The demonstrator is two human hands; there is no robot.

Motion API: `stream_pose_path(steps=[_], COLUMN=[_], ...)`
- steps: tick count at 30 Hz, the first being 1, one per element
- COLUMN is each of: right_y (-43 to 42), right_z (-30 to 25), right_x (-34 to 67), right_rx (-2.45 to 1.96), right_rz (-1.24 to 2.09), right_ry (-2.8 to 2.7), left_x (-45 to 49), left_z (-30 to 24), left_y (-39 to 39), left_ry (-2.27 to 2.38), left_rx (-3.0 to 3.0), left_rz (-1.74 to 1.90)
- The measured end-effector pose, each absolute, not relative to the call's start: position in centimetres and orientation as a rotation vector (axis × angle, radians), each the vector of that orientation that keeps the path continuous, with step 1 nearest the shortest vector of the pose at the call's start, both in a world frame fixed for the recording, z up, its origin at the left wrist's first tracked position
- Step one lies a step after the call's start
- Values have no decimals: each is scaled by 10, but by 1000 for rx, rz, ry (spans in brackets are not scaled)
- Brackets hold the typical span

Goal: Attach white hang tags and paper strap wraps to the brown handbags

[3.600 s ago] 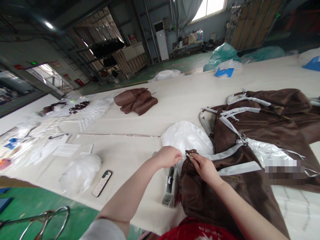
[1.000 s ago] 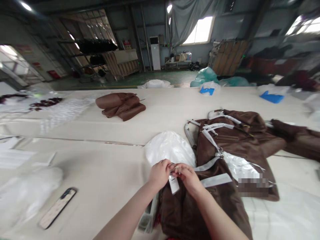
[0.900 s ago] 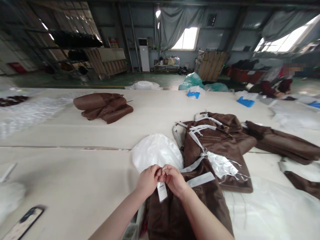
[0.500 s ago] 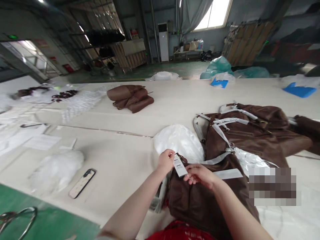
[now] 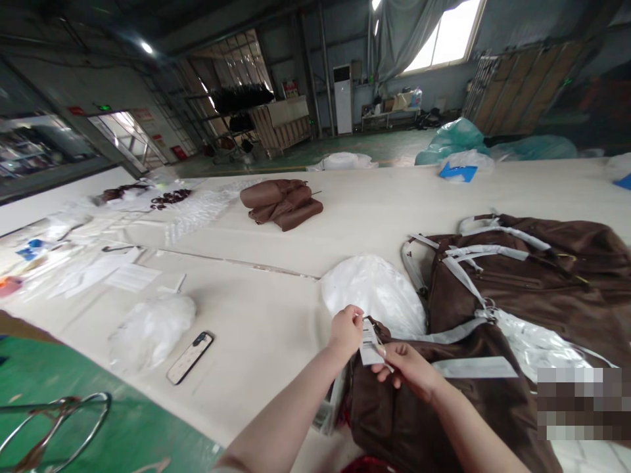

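Observation:
My left hand (image 5: pixel 347 327) is closed in a pinch at the upper end of a white printed hang tag (image 5: pixel 369 341). My right hand (image 5: pixel 408 369) has thumb and fingers closed on the tag's lower right edge, with a thin white strip showing beside the thumb. Both hands are above a brown bag (image 5: pixel 394 410) lying on the table in front of me, its strap wrapped in white film (image 5: pixel 453 330). Just beyond my hands lies a rounded heap of white plastic (image 5: pixel 372 289). Whether the tag is fastened to the bag is hidden by my fingers.
More brown bags (image 5: pixel 537 282) with wrapped handles lie to the right. Folded brown pieces (image 5: pixel 283 202) sit farther back on the white table (image 5: pixel 261 315). At left are a phone (image 5: pixel 190 358), a crumpled clear bag (image 5: pixel 152 328) and paper sheets (image 5: pixel 133 276). A metal-framed object (image 5: pixel 93 427) stands on the floor.
My view has turned left, so the table's things appear farther right. Both hands still hold the tag, which is now more upright; my right thumb has come over its lower edge.

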State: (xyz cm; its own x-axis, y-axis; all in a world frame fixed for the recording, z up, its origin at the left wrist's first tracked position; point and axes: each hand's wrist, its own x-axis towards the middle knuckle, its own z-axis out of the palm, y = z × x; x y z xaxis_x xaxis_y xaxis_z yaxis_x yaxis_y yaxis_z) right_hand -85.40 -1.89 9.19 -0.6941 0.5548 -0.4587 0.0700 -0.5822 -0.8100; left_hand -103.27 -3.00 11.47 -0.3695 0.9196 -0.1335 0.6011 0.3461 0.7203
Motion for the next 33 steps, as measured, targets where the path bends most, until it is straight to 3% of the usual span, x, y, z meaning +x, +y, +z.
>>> stream_pose_path(steps=[7, 14, 23, 33], right_y=[-24, -38, -40, -49], right_z=[101, 111, 117, 120], right_x=[-855, -873, -876, -865], right_rx=[-1012, -931, -1011, -1160], right_rz=[2506, 2353, 2246, 2079], right_ry=[-1281, -746, -688, -803], left_x=[-1018, -1009, -1002, -997], left_z=[111, 105, 121, 131], left_y=[-39, -69, -94, -86], left_ry=[2083, 1763, 1646, 1785], left_rx=[1465, 817, 1516, 1932], left_rz=[951, 1382, 846, 771])
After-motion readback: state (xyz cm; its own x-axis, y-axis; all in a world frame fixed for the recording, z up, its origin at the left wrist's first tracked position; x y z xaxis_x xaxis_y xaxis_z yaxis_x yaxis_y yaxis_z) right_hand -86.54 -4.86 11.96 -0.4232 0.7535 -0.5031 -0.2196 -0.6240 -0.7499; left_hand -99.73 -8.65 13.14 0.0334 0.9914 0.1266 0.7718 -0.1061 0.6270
